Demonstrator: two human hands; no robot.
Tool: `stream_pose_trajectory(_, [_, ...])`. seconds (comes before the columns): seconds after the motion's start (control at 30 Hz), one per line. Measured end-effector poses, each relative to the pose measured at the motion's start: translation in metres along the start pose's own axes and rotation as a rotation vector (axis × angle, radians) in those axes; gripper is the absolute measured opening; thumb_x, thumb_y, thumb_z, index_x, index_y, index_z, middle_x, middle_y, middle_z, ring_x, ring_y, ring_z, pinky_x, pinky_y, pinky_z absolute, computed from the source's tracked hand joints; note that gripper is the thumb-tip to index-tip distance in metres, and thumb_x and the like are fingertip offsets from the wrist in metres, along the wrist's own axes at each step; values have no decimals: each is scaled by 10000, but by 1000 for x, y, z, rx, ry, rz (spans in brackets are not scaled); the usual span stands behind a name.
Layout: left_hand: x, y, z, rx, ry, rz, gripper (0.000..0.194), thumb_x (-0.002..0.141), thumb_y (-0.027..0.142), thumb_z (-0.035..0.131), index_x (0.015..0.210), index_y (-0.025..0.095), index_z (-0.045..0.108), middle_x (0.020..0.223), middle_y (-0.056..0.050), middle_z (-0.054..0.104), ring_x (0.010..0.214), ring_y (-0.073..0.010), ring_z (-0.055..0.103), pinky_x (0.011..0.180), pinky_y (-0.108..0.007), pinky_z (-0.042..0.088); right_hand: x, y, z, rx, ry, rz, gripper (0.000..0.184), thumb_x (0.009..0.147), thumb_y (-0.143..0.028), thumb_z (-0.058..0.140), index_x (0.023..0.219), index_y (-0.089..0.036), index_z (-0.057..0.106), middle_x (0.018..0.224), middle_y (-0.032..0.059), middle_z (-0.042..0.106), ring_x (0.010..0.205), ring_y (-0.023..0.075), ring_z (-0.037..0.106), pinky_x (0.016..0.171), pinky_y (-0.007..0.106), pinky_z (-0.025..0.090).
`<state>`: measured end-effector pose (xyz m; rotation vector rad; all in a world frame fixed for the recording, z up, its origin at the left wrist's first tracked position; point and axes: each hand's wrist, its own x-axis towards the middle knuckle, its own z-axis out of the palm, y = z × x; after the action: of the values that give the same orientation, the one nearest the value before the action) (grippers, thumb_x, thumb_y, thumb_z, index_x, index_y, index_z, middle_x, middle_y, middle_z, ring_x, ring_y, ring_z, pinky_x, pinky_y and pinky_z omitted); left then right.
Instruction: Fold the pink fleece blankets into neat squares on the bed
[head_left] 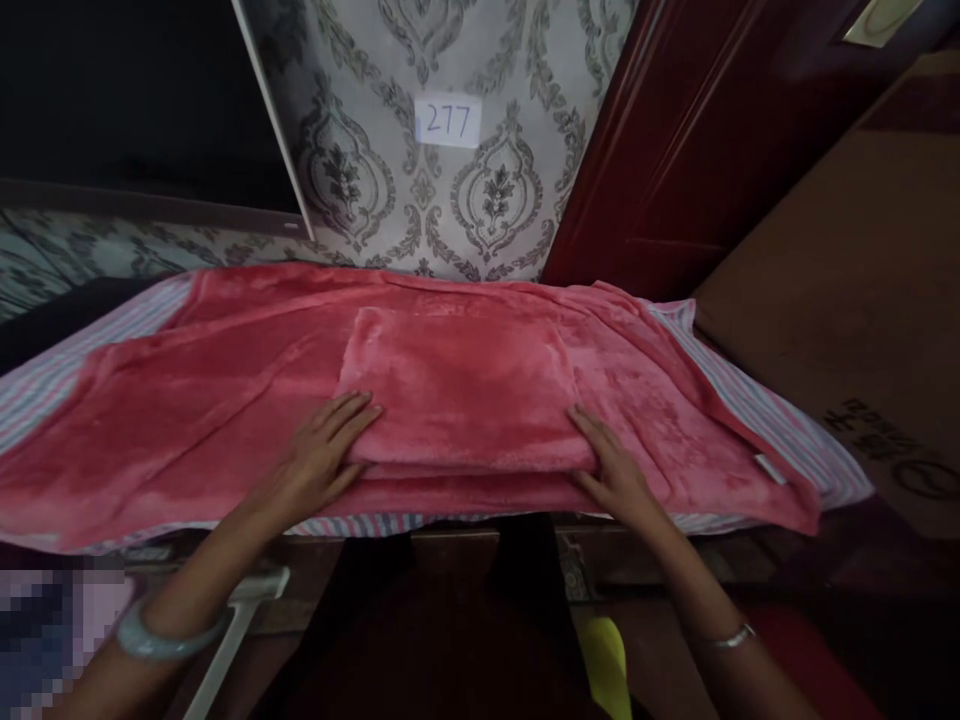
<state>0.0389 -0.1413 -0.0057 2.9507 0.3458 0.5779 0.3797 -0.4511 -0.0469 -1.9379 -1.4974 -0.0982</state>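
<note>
A folded pink plush towel [457, 395] lies as a neat rectangle in the middle of a larger pink plush blanket [187, 400]. My left hand [319, 455] rests flat at the towel's near left corner, fingers stretched out and touching its edge. At the near right corner my right hand [611, 465] lies flat too, fingers spread along that edge. Neither hand grips anything. A pale bangle sits on my left wrist and a thin bracelet on my right.
The blanket covers a striped sheet [757, 400] on a raised surface. Behind it stands patterned wallpaper with a paper label "277" [448, 121]. A dark red door [697, 130] is at the right, a cardboard box [862, 300] beside it. A yellow object [606, 665] lies below.
</note>
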Motion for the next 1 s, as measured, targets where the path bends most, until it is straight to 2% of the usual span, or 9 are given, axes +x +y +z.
stream_pose_trajectory(0.13, [4,-9,7,12,-1,-2,589,926,256,459,1512,202,441,1573,-124,460,1465,-286,413,1190,-515,389,17,-7,2,-153,3,-64,737,884,-136,514,1580,-318,355,1562,72,456,1461,260,399,1199,517,359])
stream_pose_trajectory(0.27, [-1,-11,9,10,21,-41,634,859,170,469,1492,210,477,1568,-108,472,1440,-274,453,1180,-493,417,19,-15,-6,-191,-88,17,891,797,-72,528,1609,-339,275,1628,50,358,1428,264,452,1122,471,471])
stream_pose_trajectory(0.37, [1,-9,8,-25,85,-71,622,822,148,462,1430,244,548,1509,-86,545,1384,-268,521,1153,-489,456,21,-18,-14,-182,-79,90,882,733,-35,523,1551,-349,415,1570,22,457,1342,278,548,1070,445,519])
stream_pose_trajectory(0.47, [8,-8,4,-30,249,-111,553,825,160,469,1346,282,611,1436,-65,610,1342,-266,561,1138,-511,468,30,-16,-16,-165,140,155,749,750,-43,490,1441,-322,575,1466,17,573,1333,275,553,1110,454,485])
stream_pose_trajectory(0.57, [9,-9,5,7,361,-121,492,826,168,510,1284,288,647,1423,-64,618,1394,-291,508,1171,-572,414,33,-8,-4,-137,369,123,639,797,-71,443,1360,-293,647,1490,24,550,1395,251,489,1163,481,423])
stream_pose_trajectory(0.63, [2,-13,11,2,326,-71,463,833,160,503,1251,275,666,1396,-80,636,1391,-295,511,1152,-566,438,26,0,8,-106,333,73,669,755,-45,428,1330,-289,668,1493,22,548,1378,231,510,1151,473,439])
stream_pose_trajectory(0.77, [-20,-22,29,-41,194,-16,474,863,147,438,1267,260,659,1421,-93,618,1382,-270,523,1111,-500,491,5,15,26,-48,152,62,830,636,0,418,1381,-299,631,1493,6,550,1351,199,542,1125,421,475])
stream_pose_trajectory(0.87, [-26,-22,34,-55,184,-53,521,848,141,437,1318,256,630,1474,-88,573,1415,-266,486,1147,-506,453,-1,16,27,-27,152,81,855,625,-15,418,1417,-283,597,1512,11,530,1380,199,512,1154,426,442])
stream_pose_trajectory(1.0, [-24,-13,30,-90,202,-122,562,825,146,462,1354,272,603,1487,-83,553,1410,-276,487,1171,-527,418,-4,10,24,35,267,167,793,655,-112,463,1434,-220,566,1485,68,555,1365,258,519,1136,477,445])
